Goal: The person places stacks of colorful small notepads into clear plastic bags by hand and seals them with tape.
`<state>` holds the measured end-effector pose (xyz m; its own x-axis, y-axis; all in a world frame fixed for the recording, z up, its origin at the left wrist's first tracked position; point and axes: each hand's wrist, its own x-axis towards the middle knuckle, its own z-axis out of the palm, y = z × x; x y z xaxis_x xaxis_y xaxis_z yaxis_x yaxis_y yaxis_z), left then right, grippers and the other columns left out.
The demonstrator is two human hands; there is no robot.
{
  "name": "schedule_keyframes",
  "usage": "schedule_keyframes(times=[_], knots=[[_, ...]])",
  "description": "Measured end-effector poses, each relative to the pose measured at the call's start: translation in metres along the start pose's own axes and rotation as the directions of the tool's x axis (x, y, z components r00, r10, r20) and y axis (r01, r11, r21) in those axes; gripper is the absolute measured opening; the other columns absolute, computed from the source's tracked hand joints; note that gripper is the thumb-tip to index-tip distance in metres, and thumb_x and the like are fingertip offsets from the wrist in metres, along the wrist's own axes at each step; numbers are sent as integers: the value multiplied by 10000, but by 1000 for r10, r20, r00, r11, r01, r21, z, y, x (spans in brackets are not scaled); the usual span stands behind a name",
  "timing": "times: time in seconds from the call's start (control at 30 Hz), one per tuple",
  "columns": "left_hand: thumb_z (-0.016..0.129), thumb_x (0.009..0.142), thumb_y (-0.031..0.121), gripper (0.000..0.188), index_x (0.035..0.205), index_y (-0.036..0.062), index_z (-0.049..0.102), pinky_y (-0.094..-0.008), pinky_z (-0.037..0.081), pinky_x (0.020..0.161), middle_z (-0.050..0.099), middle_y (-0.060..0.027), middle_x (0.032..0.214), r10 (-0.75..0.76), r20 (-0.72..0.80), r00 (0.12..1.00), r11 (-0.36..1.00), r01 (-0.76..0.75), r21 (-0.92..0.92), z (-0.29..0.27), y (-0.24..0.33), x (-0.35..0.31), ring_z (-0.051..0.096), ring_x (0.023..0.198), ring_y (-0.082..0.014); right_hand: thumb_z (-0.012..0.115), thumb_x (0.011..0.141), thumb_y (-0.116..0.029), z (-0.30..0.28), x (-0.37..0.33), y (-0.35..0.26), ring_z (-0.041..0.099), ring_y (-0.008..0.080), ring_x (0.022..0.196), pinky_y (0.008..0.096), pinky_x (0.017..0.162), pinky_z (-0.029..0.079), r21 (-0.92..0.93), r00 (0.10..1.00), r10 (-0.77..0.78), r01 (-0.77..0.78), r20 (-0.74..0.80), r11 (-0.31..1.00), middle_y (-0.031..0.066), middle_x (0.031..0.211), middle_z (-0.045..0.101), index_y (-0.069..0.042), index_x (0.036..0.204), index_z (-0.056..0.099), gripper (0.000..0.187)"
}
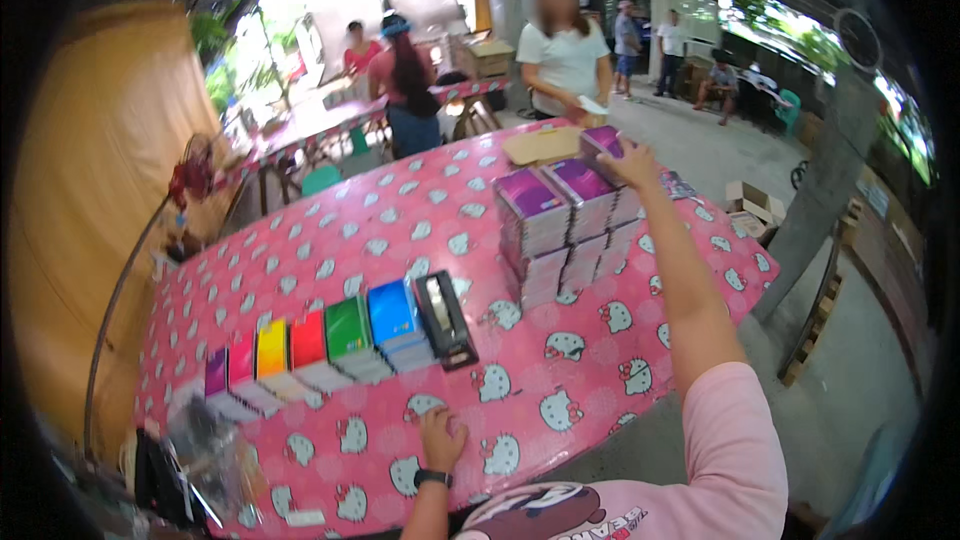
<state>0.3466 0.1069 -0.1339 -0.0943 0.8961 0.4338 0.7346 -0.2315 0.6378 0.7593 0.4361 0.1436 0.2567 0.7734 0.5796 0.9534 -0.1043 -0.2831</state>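
Observation:
My right arm reaches to the far right of the table, where my right hand (632,164) is closed on a purple-topped pack (600,143) at the back of a block of stacked packs. These purple-covered stacks (532,195) have pale sides and stand tightly together, several packs high. My left hand (441,440) lies on the tablecloth near the front edge, holding nothing, its fingers apart. Ahead of it runs a row of coloured stacks: purple, pink, yellow (272,345), red, green (350,328) and blue (393,308). A black tape dispenser (447,325) stands against the blue one.
A pink patterned cloth (560,345) covers the table. Flat cardboard (540,147) lies at the far edge, by a person in white (563,60) holding something pale. Clear plastic bags (215,450) sit at the near left. An open carton (752,208) stands beyond the right edge.

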Motion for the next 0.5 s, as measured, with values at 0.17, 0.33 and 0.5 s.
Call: schedule_keyframes(times=[0.17,0.33,0.5], knots=[[631,703,162,205,861,38,592,-409,396,851,557,-144,989,2,-14,1000,997,-3,-77,13,-7,7,500,975,-318,630,805,-292,-20,-57,-45,546,282,923,358,841,408,334,837,-377,514,-396,790,164,1029,585,-10,1051,583,377],[587,808,153,136,856,25,599,-367,427,760,585,-126,880,-92,-206,974,932,11,-362,-18,-10,-1,547,856,-282,583,767,-93,23,-249,-107,504,181,615,305,568,397,746,825,-557,315,90,587,100,675,547,-16,727,581,87],[544,847,101,97,898,35,595,-279,441,717,600,-57,897,-469,-388,793,849,284,-446,-149,-83,-15,549,845,-143,614,818,-133,32,-401,-199,441,78,556,237,524,358,800,589,-574,-232,568,553,12,587,506,-29,696,547,174]])
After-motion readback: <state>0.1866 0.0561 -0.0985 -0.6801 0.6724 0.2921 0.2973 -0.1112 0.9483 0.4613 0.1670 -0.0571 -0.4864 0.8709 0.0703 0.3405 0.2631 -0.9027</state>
